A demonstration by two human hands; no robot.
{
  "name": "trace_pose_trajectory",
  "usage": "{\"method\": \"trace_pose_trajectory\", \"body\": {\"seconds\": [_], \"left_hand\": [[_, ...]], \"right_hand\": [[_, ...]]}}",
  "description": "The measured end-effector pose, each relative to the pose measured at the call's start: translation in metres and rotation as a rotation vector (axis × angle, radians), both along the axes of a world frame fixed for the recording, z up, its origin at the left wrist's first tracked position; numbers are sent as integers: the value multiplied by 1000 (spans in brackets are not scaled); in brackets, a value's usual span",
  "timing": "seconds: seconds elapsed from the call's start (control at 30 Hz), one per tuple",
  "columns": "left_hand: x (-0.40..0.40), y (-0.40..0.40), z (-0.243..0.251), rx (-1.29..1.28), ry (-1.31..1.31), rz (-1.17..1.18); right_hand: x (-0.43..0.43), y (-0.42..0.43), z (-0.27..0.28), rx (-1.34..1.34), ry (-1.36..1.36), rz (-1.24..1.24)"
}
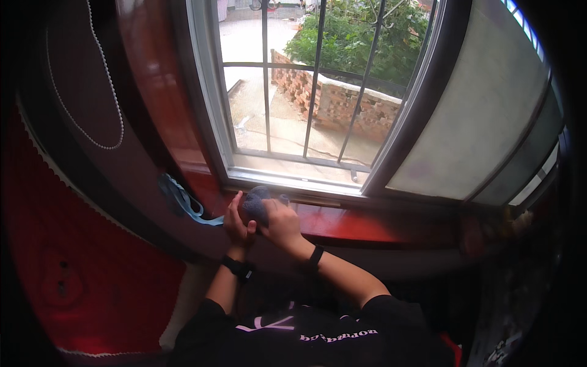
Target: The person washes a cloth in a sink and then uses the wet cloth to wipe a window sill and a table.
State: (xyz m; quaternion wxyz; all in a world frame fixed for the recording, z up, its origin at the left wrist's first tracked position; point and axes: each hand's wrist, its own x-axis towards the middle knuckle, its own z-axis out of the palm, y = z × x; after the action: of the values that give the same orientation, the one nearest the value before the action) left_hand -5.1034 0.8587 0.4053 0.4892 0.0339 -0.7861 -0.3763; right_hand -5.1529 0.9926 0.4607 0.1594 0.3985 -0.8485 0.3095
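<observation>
My right hand [283, 222] grips a grey-blue cloth [257, 206] above the red window sill [353, 224]. Part of the cloth pokes out beyond my knuckles. Close on its left, my left hand [237, 227] is cupped, fingers pointing up and thumb toward the cloth. Something dark reddish-brown shows between my left palm and the cloth; whether the left hand holds it is hard to make out. A light blue strap or ribbon [195, 213] lies to the left, its end reaching my left hand.
Ahead is a window with a pale metal frame [293, 179] and dark bars [314, 87]. A bead chain [121, 124] hangs at left. Red cloth with a scalloped edge [114, 275] covers a surface at lower left. A frosted pane [477, 105] stands at right.
</observation>
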Motion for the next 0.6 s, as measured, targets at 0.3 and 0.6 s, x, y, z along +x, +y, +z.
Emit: {"method": "trace_pose_trajectory", "body": {"seconds": [0.3, 0.6], "left_hand": [[-17, -7, -12, -335, -142, 181], [-22, 8, -15, -441, -223, 237]], "right_hand": [[-4, 24, -10, -123, 38, 19], [-22, 224, 9, -226, 69, -432]]}}
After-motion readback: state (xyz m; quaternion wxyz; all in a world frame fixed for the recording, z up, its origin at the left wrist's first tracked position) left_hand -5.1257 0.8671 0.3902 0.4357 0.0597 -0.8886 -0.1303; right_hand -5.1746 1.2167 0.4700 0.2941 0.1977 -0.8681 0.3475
